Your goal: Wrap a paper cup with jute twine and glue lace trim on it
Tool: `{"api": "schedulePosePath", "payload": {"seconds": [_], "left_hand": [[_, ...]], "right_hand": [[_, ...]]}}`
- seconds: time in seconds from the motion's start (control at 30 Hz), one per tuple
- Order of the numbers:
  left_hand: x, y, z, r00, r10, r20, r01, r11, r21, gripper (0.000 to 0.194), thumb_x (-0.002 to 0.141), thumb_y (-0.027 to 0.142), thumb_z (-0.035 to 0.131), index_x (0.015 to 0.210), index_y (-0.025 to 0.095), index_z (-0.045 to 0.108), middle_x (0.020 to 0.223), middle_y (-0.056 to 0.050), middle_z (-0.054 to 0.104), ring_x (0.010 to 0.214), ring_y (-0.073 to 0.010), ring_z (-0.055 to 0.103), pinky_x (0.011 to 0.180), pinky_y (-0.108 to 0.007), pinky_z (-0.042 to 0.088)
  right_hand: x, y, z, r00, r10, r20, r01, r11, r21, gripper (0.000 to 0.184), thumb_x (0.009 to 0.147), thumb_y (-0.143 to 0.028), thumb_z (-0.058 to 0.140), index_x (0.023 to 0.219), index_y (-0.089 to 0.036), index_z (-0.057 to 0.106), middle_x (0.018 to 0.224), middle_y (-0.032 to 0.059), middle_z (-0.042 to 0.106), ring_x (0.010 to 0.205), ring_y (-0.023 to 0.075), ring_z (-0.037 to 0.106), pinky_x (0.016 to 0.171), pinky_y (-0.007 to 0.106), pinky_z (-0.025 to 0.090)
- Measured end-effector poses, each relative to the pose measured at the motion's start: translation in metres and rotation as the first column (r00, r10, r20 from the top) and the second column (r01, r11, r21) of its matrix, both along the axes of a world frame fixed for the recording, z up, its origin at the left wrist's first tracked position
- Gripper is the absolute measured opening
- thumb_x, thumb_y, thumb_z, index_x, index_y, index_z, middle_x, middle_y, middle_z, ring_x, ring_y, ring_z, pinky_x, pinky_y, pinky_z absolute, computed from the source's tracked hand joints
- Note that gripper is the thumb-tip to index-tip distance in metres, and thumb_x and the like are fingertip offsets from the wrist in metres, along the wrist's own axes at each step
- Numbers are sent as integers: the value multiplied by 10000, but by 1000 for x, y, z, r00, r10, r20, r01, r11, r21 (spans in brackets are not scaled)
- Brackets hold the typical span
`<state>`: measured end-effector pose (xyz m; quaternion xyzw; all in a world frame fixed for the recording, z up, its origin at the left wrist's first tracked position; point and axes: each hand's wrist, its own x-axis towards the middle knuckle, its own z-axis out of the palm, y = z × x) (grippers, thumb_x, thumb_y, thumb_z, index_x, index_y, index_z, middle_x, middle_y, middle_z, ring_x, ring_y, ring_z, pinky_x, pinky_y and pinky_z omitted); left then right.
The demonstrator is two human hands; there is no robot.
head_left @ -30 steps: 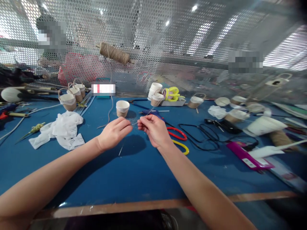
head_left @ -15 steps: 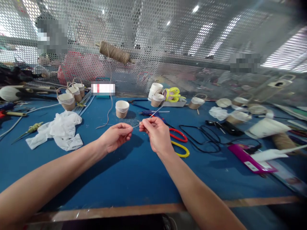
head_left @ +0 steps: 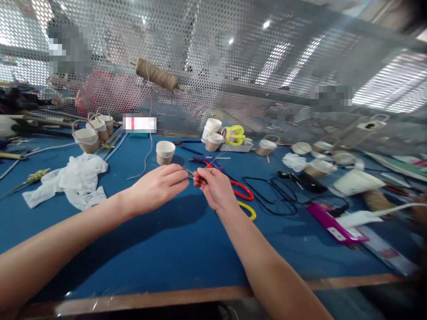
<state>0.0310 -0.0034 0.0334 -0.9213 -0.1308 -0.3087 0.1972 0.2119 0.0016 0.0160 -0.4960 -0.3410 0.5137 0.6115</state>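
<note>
Above the middle of the blue table, my left hand [head_left: 158, 187] and my right hand [head_left: 214, 186] face each other, fingertips a short gap apart. Both are closed in a pinch on a thin, pale wire [head_left: 190, 174], which looks twisted in the gap and sticks out beyond my right fingers. My left fingers partly hide their end of it. Just behind my left hand stands a small cup [head_left: 166, 152] with a white rim and brown lower part, without a handle. Scissors with red and yellow handles [head_left: 247, 210] lie partly under my right wrist.
A crumpled white cloth [head_left: 75, 180] lies at left, with several handled cups [head_left: 87, 141] behind it. A blue glue gun [head_left: 204, 160], black cable [head_left: 273, 195] and purple power strip [head_left: 333, 224] are rightward. A twine spool [head_left: 156, 74] hangs on the mesh.
My left hand has rolled from a raised, thumb-up pinch to back-of-hand up, turning at the wire. My right hand keeps its pinch. The view has shifted slightly.
</note>
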Motion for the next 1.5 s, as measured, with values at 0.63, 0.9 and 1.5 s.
{"api": "schedulePosePath", "payload": {"seconds": [0.63,0.9,1.5], "left_hand": [[11,3,-27,784,317,534,235,644,-728,73,783,173,608,713,162,627,701,-28,631,676,-134,548,656,-269,443],[11,13,-22,683,628,372,626,-242,-741,173,616,113,695,748,133,585,597,26,578,513,-66,516,535,-200,410],[9,6,-28,995,89,51,-91,995,30,337,932,120,294,826,118,613,824,-110,633,738,-180,521,662,-293,477]], "right_hand": [[-8,-12,-1,997,-36,67,19,971,240,160,640,-225,700,635,-170,549,586,-30,639,517,83,563,517,228,460],[-4,-5,-3,983,-101,151,65,972,226,150,669,-220,677,627,-171,542,576,-24,628,500,88,554,501,234,468],[-4,-8,0,987,-61,146,44,992,117,136,649,-221,672,616,-152,559,536,-28,613,469,76,540,470,219,453]]}}
